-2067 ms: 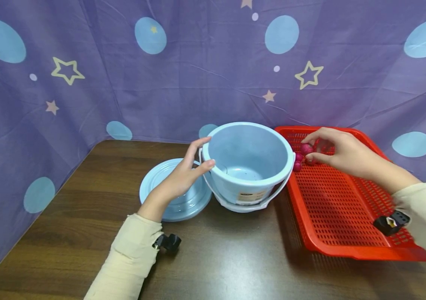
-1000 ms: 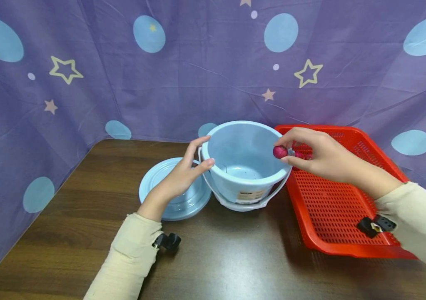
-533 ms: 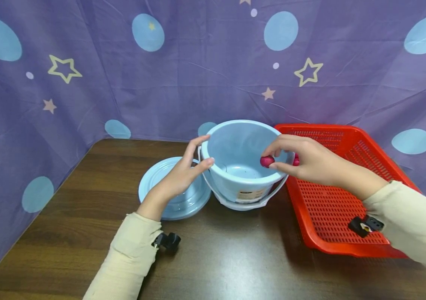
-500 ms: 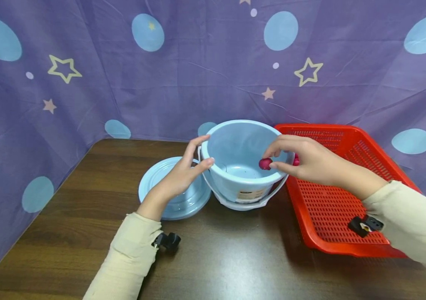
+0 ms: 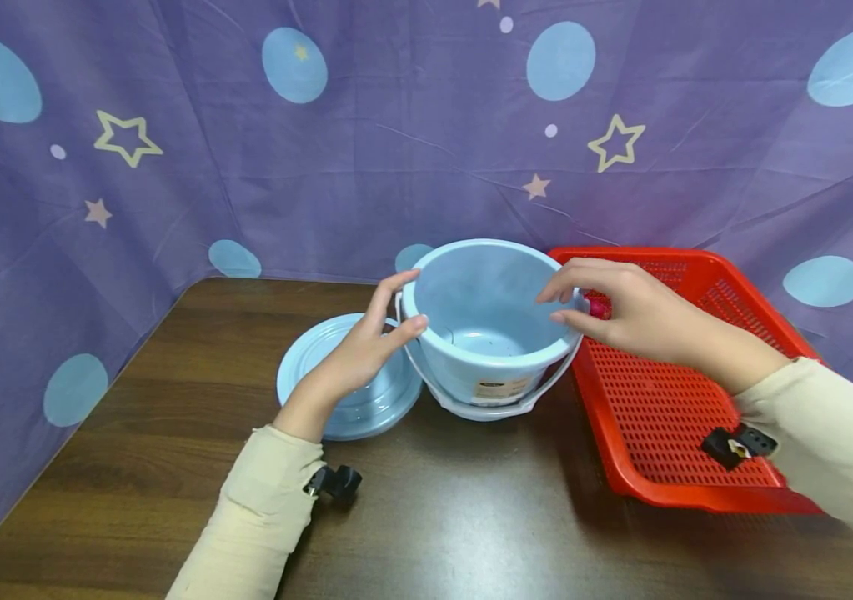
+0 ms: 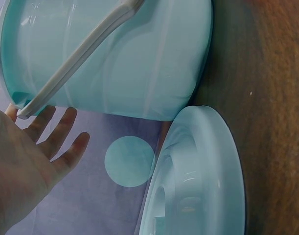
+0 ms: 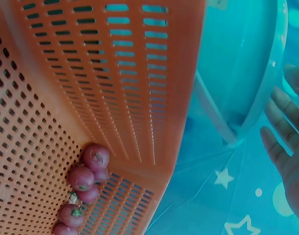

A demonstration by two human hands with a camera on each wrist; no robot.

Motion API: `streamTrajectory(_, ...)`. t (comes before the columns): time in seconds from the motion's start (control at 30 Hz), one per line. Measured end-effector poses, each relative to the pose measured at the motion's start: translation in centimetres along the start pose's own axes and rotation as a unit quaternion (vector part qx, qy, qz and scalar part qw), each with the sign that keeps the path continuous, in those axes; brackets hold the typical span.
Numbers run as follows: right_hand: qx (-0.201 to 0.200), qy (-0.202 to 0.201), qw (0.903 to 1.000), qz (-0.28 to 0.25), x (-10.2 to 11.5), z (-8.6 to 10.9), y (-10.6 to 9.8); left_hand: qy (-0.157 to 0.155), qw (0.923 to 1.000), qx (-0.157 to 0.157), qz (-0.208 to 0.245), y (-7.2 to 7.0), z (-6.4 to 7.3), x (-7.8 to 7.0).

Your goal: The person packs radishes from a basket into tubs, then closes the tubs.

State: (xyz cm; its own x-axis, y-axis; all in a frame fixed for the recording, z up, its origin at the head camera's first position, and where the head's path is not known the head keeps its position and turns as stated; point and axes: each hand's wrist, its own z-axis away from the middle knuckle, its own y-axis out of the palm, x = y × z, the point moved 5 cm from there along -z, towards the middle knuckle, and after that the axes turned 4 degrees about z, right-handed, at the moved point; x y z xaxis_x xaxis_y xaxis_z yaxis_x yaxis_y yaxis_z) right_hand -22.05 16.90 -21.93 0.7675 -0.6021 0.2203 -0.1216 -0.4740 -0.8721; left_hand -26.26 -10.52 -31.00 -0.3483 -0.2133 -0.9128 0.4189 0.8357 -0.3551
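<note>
A light blue bucket (image 5: 494, 375) stands upright on the table, its handle (image 5: 464, 410) hanging down in front. My left hand (image 5: 358, 354) touches the left rim with thumb and forefinger; its other fingers (image 6: 58, 132) spread loosely along the outside. Over the right rim, my right hand (image 5: 632, 310) is held with thumb and fingers apart, nothing between them. Part of the bucket's floor shows, with small specks; no radish is visible on it, and the near right part is hidden. Several red radishes (image 7: 81, 178) lie in a corner of the red basket (image 7: 134, 73).
A round light blue lid (image 5: 377, 408) lies left of the bucket, partly under my left forearm. The red basket stands right beside the bucket, my right forearm crossing above it. A patterned purple curtain (image 5: 426, 125) hangs behind the wooden table (image 5: 171, 400).
My right hand carried a radish left from the basket and let it go over the bucket. It has since drawn back slightly right, fingers apart. My left hand has stayed at the rim.
</note>
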Motion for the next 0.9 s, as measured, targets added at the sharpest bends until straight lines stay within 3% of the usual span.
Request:
streamTrajectory(0.53,-0.05,0.054,0.9972,0.008,-3.5,2.5,-1.3,0.001,1.0,0.002,-0.003,0.1,0.0,0.0)
streamTrajectory(0.9,-0.04,0.11,0.9929,0.022,-7.0,3.9,-0.2,0.003,1.0,-0.001,-0.005,0.0,0.0,0.0)
